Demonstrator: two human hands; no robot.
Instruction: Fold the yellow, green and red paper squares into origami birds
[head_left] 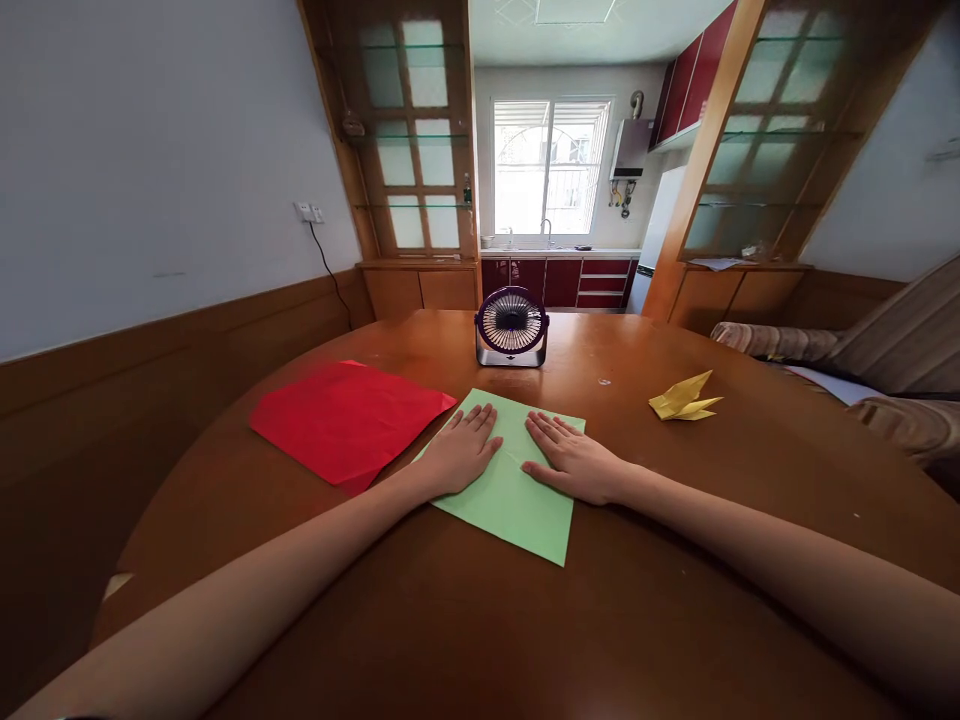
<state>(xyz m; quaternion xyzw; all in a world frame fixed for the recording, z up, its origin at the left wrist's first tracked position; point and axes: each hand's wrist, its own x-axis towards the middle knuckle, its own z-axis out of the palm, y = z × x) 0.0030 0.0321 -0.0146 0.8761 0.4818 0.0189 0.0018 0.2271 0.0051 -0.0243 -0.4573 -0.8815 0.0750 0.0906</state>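
I am sitting at a round brown wooden table (pixel 465 620), and both my bare forearms are stretching across it toward the middle. A red paper sheet (pixel 349 420) is lying flat to my left, slightly crinkled, its right corner just beside the green paper sheet (pixel 517 500) that I am pressing down. That green sheet is lying near the table's centre, turned like a diamond, pale and smooth, with one point aimed at me. My left hand (pixel 459 452) is resting palm down on its left part, fingers spread flat and gripping nothing. My right hand (pixel 574 462) is lying likewise on its right part, fingers straight and angled inward, grasping nothing. Beyond the sheet a small purple desk fan (pixel 511 326) is standing upright, facing me; I cannot read any lettering on it. A folded yellow paper figure (pixel 684 398) is sitting well apart to the right.
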